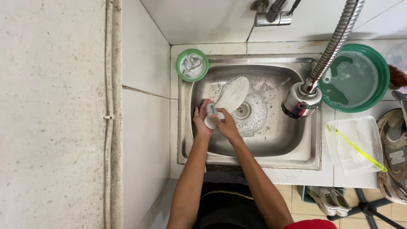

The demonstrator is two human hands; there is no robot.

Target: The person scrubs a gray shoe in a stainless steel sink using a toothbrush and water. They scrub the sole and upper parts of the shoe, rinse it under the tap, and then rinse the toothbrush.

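Note:
Over a steel sink (292, 146), my left hand (201, 121) grips the heel end of a white shoe insole (232, 95) that slants up toward the far side. My right hand (224, 125) presses a small brush or scrubber (211, 110) against the insole's near end; the tool is mostly hidden by my fingers. Soapy foam (256, 112) lies around the drain (242, 110).
A small green bowl (191, 65) of soapy stuff sits at the sink's far left corner. A large green basin (355, 78) with water stands to the right, under a flexible metal faucet hose (335, 42). A clear tub (355, 146) with a yellow-green toothbrush and a sneaker (393, 152) lie at right.

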